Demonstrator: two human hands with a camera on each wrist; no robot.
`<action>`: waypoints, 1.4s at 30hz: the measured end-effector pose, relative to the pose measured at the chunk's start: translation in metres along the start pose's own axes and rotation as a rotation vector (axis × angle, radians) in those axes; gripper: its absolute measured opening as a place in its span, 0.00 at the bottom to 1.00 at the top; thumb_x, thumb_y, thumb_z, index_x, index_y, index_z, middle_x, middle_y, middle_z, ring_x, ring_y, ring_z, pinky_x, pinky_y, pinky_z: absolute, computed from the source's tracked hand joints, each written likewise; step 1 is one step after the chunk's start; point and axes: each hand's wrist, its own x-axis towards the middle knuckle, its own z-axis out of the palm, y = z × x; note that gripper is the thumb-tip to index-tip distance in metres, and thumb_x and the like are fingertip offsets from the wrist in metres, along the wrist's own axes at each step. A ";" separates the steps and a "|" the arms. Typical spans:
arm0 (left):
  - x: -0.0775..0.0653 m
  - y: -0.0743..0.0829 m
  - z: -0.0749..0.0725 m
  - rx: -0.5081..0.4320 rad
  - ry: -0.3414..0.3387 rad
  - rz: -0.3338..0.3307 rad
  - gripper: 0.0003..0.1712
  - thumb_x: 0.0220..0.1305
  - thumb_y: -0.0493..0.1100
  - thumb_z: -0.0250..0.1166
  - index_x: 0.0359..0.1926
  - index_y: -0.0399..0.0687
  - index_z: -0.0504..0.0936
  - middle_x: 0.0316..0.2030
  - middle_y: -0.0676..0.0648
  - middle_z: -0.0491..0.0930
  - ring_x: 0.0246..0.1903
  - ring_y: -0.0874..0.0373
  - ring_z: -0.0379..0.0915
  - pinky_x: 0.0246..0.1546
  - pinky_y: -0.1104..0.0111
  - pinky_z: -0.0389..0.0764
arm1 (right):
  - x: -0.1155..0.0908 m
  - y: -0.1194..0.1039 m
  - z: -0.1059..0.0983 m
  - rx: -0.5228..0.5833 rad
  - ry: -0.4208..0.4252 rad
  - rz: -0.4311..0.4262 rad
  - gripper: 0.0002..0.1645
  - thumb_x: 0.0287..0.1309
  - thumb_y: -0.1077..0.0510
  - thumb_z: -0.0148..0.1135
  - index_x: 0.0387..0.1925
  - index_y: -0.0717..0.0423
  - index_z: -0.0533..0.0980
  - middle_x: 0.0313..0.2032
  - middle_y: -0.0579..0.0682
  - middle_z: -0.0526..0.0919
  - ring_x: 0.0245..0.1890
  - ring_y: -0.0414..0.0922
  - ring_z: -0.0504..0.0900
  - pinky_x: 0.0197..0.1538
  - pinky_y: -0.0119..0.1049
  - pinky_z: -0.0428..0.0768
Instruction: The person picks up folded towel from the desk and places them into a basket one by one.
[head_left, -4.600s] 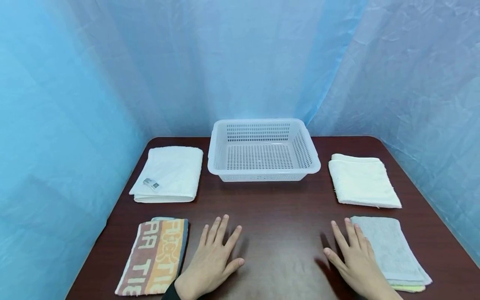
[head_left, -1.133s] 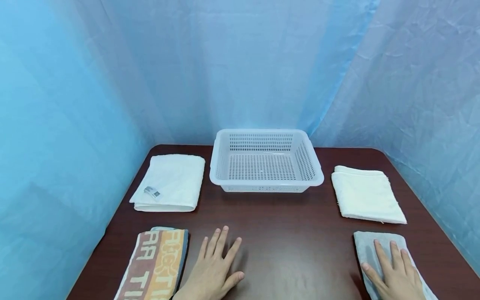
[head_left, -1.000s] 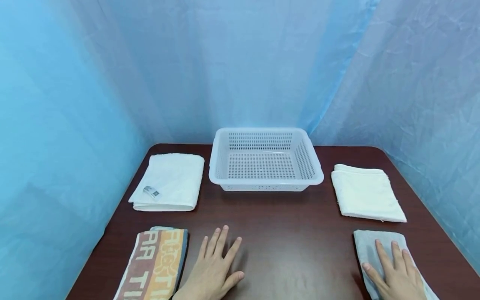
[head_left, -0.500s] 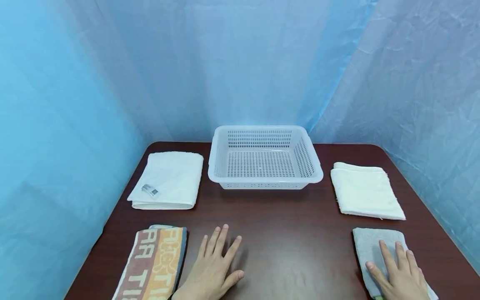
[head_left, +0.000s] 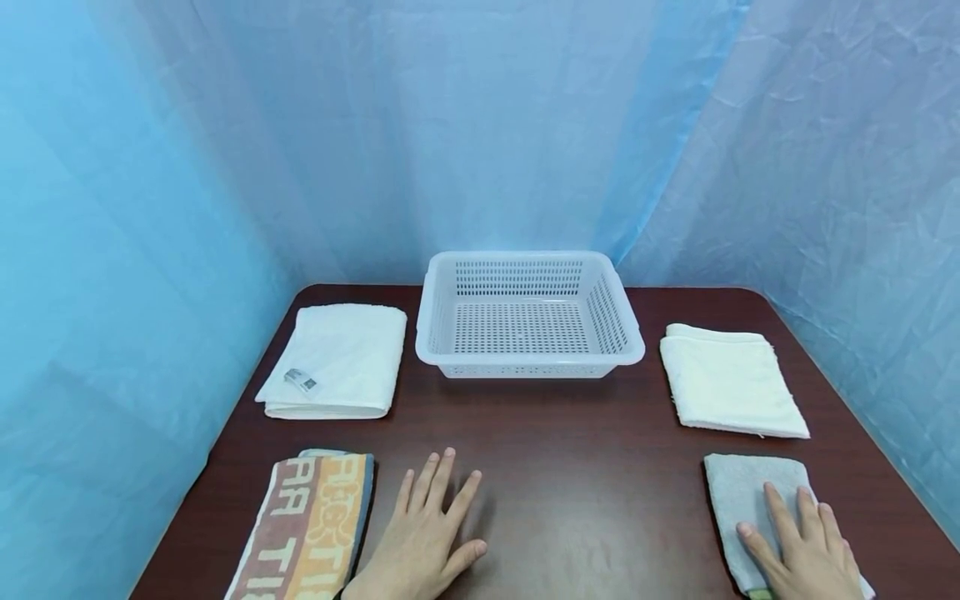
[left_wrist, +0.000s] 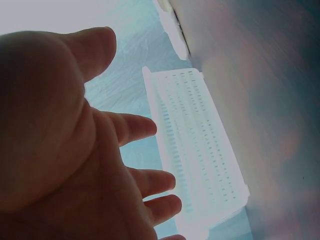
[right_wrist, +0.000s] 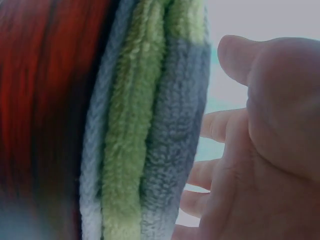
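Observation:
My left hand (head_left: 420,537) lies with spread, straight fingers on the dark table, just right of a folded brown-and-orange patterned towel (head_left: 300,525). In the left wrist view its palm shows bare. On the folded grey towel (head_left: 750,492) at the front right is my right hand (head_left: 813,558), fingers extended over its top; how firmly they touch cannot be told. The right wrist view shows this towel's stacked edge, with a yellow-green layer (right_wrist: 132,130) between grey ones. Neither hand grips anything.
A white perforated plastic basket (head_left: 528,360) stands at the back middle of the table (head_left: 570,450). A folded white towel (head_left: 345,350) with a tag lies at the back left, another white towel (head_left: 731,383) at the back right. Blue curtains (head_left: 517,125) hang around the table.
Since the earliest frame my right hand has moved right, from the table beside the grey towel onto it. In the last second it shifts slightly further right. The left hand stays put.

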 end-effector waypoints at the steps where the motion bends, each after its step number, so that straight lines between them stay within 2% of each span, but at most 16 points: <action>1: 0.000 0.000 0.000 0.002 -0.004 0.000 0.41 0.70 0.64 0.55 0.76 0.50 0.61 0.75 0.32 0.50 0.73 0.35 0.47 0.65 0.37 0.56 | 0.000 0.001 0.000 0.000 -0.012 0.005 0.50 0.72 0.31 0.40 0.76 0.62 0.41 0.70 0.80 0.36 0.69 0.78 0.31 0.56 0.78 0.48; 4: 0.000 0.000 0.001 0.015 0.009 0.014 0.41 0.70 0.64 0.55 0.75 0.50 0.61 0.75 0.32 0.50 0.73 0.35 0.48 0.65 0.37 0.57 | 0.000 0.002 0.000 -0.003 -0.050 0.029 0.51 0.72 0.30 0.39 0.76 0.63 0.41 0.70 0.80 0.34 0.68 0.79 0.31 0.56 0.79 0.47; 10: 0.000 0.000 0.002 0.045 0.073 0.040 0.40 0.69 0.64 0.57 0.75 0.50 0.63 0.74 0.32 0.53 0.72 0.36 0.51 0.63 0.38 0.60 | -0.001 0.001 -0.005 -0.005 -0.080 0.062 0.52 0.72 0.30 0.39 0.75 0.65 0.42 0.69 0.81 0.36 0.68 0.80 0.33 0.56 0.79 0.48; 17: 0.001 -0.001 0.000 0.026 0.037 0.023 0.40 0.70 0.64 0.56 0.76 0.52 0.61 0.75 0.33 0.51 0.73 0.37 0.49 0.65 0.38 0.57 | 0.003 0.011 -0.006 0.034 -0.155 0.090 0.55 0.70 0.27 0.36 0.76 0.64 0.36 0.69 0.80 0.25 0.67 0.80 0.25 0.57 0.79 0.43; 24: 0.000 0.000 0.001 0.043 0.065 0.037 0.41 0.69 0.63 0.57 0.75 0.51 0.62 0.75 0.33 0.52 0.73 0.36 0.51 0.64 0.38 0.59 | 0.004 0.014 -0.006 0.038 -0.154 0.090 0.55 0.70 0.27 0.35 0.76 0.64 0.37 0.69 0.80 0.26 0.67 0.81 0.27 0.57 0.79 0.42; 29: 0.001 0.000 0.001 0.038 0.057 0.038 0.41 0.69 0.63 0.57 0.76 0.52 0.61 0.75 0.33 0.52 0.73 0.37 0.50 0.65 0.38 0.58 | 0.004 0.015 -0.008 0.036 -0.155 0.093 0.55 0.70 0.27 0.35 0.76 0.64 0.37 0.68 0.81 0.27 0.66 0.81 0.28 0.57 0.79 0.43; 34: 0.001 0.000 0.001 0.040 0.041 0.039 0.40 0.70 0.64 0.56 0.76 0.51 0.60 0.75 0.33 0.51 0.73 0.36 0.50 0.65 0.38 0.58 | 0.004 0.017 -0.009 0.046 -0.175 0.101 0.56 0.70 0.26 0.35 0.76 0.64 0.35 0.68 0.81 0.25 0.66 0.81 0.26 0.57 0.79 0.43; 42: 0.000 0.002 0.001 0.058 0.051 0.045 0.41 0.70 0.63 0.56 0.75 0.50 0.61 0.74 0.32 0.52 0.72 0.36 0.51 0.64 0.38 0.59 | 0.004 0.020 -0.009 0.060 -0.215 0.124 0.60 0.67 0.24 0.38 0.75 0.65 0.33 0.67 0.80 0.22 0.66 0.80 0.22 0.58 0.80 0.40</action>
